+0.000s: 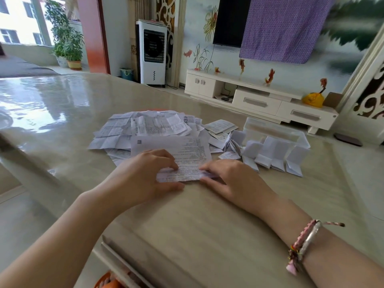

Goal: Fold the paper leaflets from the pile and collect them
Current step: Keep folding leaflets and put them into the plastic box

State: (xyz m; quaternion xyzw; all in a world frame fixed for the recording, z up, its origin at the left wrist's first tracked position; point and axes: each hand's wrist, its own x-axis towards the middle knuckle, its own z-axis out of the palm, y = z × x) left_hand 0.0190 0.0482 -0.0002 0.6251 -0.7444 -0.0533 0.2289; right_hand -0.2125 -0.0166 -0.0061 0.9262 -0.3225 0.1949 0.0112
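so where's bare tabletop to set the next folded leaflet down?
Bare table lies nearest the person, between the forearms. The glossy stretch left of the unfolded pile is bare too. It is crowded right of the right hand: folded leaflets stand against the clear plastic box. Both hands, left hand included, are on the leaflet being folded.

A home living room: wall television point(229, 19), media cabinet point(257, 98), potted plant point(66, 38).
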